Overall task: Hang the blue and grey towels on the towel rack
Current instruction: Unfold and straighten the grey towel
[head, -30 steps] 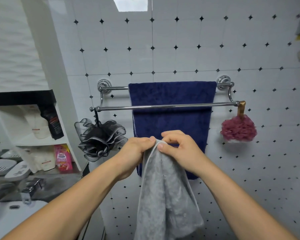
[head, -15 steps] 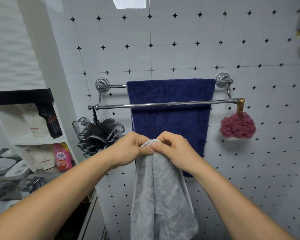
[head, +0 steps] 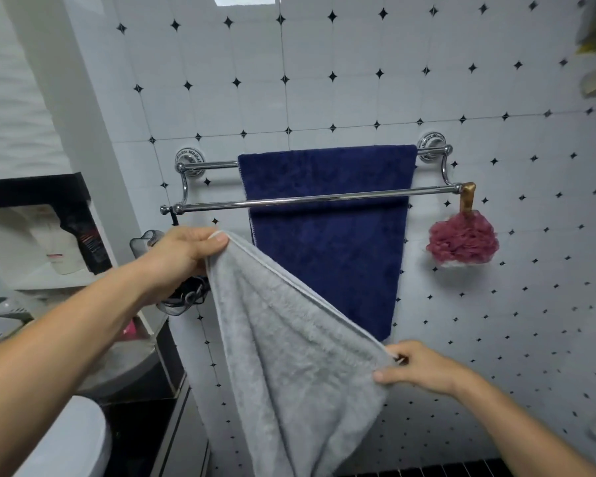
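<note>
Blue towel (head: 327,235) was hung on back bar; grey towel (head: 289,356) pinched in your left hand (head: 183,256) and right hand (head: 417,368), front bar (head: 324,198) still bare.

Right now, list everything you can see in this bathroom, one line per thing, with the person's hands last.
chrome double-bar towel rack: one, silver, on the tiled wall.
dark blue terry towel: one, navy, draped over the rear bar, hanging behind the front bar.
light grey fluffy towel: one, grey, held in front of the rack, not yet on a bar.
dark red mesh bath sponge: one, hanging from the rack's right end.
black mesh bath sponge: one, below the rack's left end, mostly hidden by the left hand.
white shelf unit: one, at left, holding bottles too blurred to count.
left hand: grip on the grey towel's upper corner.
right hand: grip on its lower edge.
</note>
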The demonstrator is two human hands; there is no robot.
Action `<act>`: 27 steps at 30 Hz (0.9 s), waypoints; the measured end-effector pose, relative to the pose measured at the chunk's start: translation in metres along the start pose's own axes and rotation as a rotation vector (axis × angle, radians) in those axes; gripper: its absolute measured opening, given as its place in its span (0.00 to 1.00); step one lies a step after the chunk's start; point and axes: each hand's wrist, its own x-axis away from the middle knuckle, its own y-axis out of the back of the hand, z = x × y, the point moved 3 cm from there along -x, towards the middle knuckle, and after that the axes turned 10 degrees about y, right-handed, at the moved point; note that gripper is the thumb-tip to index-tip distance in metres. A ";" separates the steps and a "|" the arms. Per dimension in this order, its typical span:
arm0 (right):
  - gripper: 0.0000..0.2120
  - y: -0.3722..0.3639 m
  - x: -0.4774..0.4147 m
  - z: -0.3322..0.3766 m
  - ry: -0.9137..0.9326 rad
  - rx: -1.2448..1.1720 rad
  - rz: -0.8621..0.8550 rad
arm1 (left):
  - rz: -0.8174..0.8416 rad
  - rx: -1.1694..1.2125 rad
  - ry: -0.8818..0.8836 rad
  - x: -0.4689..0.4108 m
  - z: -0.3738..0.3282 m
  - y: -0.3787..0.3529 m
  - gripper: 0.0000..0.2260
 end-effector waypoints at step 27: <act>0.14 0.107 -0.011 0.098 0.135 0.609 -0.280 | -0.359 -0.494 -0.284 -0.002 0.033 0.037 0.10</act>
